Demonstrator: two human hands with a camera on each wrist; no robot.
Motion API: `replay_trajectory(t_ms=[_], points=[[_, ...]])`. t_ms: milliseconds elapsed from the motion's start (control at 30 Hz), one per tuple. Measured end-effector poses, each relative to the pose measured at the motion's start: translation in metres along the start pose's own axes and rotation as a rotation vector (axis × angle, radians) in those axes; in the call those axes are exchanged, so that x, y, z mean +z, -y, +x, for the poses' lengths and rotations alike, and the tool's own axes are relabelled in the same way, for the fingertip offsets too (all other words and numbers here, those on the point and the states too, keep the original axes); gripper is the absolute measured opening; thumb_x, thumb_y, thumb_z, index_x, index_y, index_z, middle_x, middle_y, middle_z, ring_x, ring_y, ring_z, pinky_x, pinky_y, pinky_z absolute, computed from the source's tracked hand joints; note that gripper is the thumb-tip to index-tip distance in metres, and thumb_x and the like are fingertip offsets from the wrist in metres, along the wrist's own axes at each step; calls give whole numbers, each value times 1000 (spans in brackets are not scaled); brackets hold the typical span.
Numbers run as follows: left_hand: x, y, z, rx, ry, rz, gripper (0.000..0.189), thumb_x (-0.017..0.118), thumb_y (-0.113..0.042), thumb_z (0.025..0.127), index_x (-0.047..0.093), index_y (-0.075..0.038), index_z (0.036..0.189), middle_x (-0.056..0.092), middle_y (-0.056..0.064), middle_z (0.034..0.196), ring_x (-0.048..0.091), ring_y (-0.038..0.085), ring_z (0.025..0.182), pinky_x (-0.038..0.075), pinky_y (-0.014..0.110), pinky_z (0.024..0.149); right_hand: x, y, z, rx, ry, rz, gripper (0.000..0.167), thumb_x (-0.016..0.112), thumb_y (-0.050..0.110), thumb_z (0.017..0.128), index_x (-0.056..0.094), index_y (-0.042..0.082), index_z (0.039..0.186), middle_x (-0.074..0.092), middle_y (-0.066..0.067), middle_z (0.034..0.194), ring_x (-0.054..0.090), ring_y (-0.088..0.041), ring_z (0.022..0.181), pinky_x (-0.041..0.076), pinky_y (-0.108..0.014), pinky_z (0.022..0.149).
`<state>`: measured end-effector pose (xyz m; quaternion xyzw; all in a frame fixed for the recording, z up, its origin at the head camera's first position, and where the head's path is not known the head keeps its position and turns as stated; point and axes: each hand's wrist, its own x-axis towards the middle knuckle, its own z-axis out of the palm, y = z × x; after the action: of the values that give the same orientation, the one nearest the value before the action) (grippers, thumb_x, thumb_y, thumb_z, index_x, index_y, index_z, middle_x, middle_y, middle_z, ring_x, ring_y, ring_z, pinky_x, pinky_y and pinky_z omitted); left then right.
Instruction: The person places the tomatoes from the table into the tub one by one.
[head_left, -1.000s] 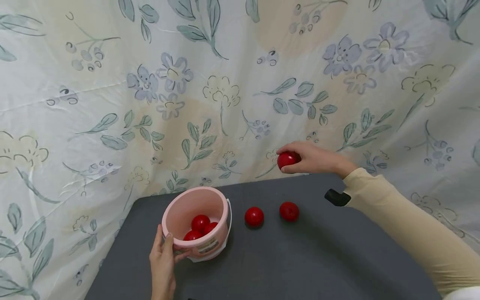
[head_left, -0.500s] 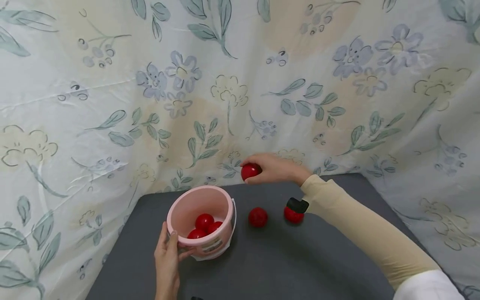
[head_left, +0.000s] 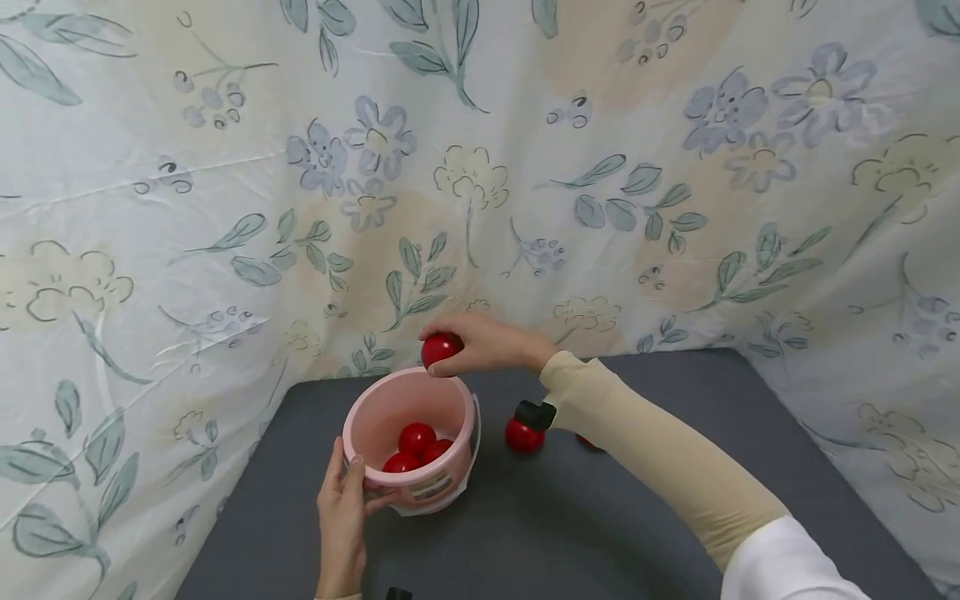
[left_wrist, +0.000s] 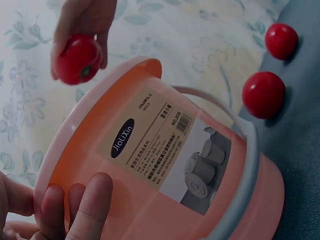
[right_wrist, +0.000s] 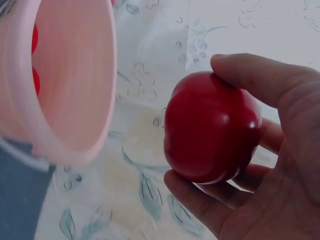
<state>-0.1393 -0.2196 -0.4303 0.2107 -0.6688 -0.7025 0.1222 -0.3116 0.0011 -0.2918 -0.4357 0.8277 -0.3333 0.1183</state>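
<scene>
My right hand holds a shiny red apple between thumb and fingers. It hangs just above the far right rim of a pink bucket, apart from it. In the right wrist view the held apple shows its lobed end, with the bucket mouth to its left. At the bucket's near left side, my left hand grips the rim, thumb on top and fingers against the outer wall. Three red apples lie inside. The bucket's printed label faces the left wrist camera.
Right of the bucket, two more apples rest on the dark grey table: one apple beside the wrist strap, another mostly behind the right sleeve in the head view. The bucket's handle hangs down. Floral cloth rises behind.
My right hand has carried the apple leftward and a little down, from above the table's right part to the bucket's rim. The left hand keeps its grip; the head view has shifted slightly.
</scene>
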Motion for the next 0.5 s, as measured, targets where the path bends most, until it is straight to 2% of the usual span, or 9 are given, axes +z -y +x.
replay_trajectory(t_ms=[133,300,500], points=[[2,0,0,-5,-4,7,64,42,-28,110,10,-26,164,39,26,155,67,6,72,65,31,69,13,-1,9,6,16,69,56,75,27,88,56,18,140,59,-3,134,54,-21,119,61,-26,87],[2,-1,-1,-12,-1,10,66,44,-31,109,8,-24,165,38,25,157,68,5,74,65,30,70,33,-6,15,56,31,178,60,78,27,86,55,21,141,59,-1,136,54,-20,121,61,-28,87],[3,-1,-2,-6,0,19,67,44,-33,109,9,-23,165,42,25,150,68,5,78,65,31,71,64,-22,14,93,2,239,60,77,28,86,56,21,141,61,-3,135,56,-21,119,62,-31,90]])
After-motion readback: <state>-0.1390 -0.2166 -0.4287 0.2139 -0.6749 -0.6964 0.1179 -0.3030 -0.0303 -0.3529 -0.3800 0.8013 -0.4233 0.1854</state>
